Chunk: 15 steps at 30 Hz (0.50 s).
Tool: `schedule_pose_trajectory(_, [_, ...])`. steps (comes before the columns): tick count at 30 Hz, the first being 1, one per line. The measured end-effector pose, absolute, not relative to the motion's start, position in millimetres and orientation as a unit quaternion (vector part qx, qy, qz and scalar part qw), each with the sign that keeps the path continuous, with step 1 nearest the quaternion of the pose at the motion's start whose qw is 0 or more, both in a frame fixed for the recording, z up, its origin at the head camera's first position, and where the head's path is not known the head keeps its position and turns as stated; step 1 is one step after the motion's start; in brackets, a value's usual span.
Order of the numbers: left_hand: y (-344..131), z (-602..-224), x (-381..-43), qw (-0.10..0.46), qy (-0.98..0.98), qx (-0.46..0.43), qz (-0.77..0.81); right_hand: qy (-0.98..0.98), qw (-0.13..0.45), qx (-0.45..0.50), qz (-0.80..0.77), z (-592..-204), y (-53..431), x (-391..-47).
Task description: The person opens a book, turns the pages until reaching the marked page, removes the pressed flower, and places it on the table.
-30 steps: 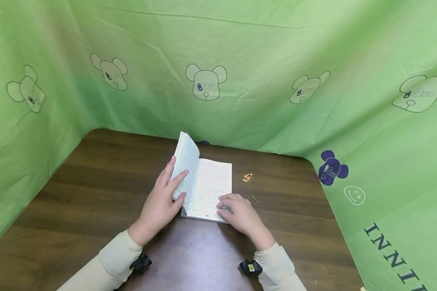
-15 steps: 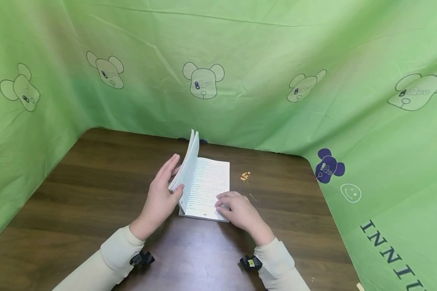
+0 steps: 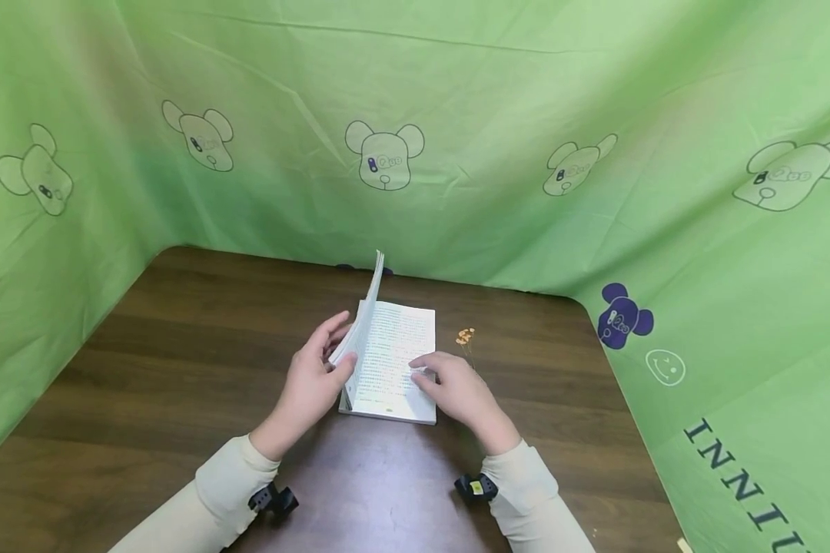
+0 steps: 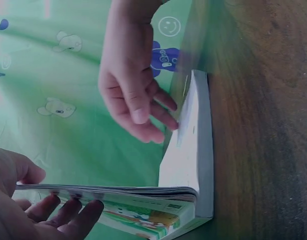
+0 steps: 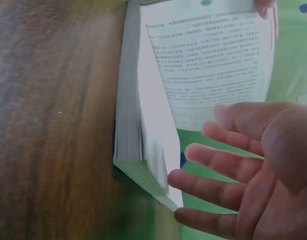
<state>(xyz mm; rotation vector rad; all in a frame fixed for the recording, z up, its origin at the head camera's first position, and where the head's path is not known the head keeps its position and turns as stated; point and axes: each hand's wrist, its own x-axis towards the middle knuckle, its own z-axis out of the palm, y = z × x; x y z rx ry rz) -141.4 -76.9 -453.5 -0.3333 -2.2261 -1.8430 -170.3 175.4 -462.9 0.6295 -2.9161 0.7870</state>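
A thick paperback book [image 3: 397,353] lies on the table with its front part raised nearly upright. My left hand [image 3: 307,384] holds that raised part at its outer edge, thumb on the printed page and fingers behind on the cover. In the left wrist view the raised cover [image 4: 138,215] shows a colourful picture. My right hand [image 3: 459,388] is at the right-hand page, fingers extended and apart. The right wrist view shows its fingertips [image 5: 179,177] right at the page edge, with nothing pinched between thumb and fingers.
A small dried flower sprig [image 3: 465,336] lies on the brown wooden table [image 3: 214,346], just right of the book and partly hidden by my right hand. Green printed cloth [image 3: 456,223] stands around the back and sides of the table.
My left hand has brought the raised front part of the book rightward, from leaning left to nearly upright. My right hand has shifted slightly up the page.
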Motion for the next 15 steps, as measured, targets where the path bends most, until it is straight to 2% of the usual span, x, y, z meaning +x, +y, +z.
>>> schedule_pose_trajectory(5, [-73.4, -454.5, -139.7, 0.100, -0.767, -0.116, -0.623, -0.928, 0.040, 0.157, 0.336, -460.1, 176.9, -178.0])
schedule_pose_trajectory(8, [-71.8, -454.1, -138.4, 0.088, -0.763, -0.122, -0.628, -0.900, 0.027, 0.123, 0.418, -457.2, 176.0, -182.7])
schedule_pose_trajectory(15, [-66.9, -455.8, -136.5, 0.061, -0.764, -0.135, -0.628, -0.771, -0.076, 0.062, 0.629, -451.7, 172.8, -192.6])
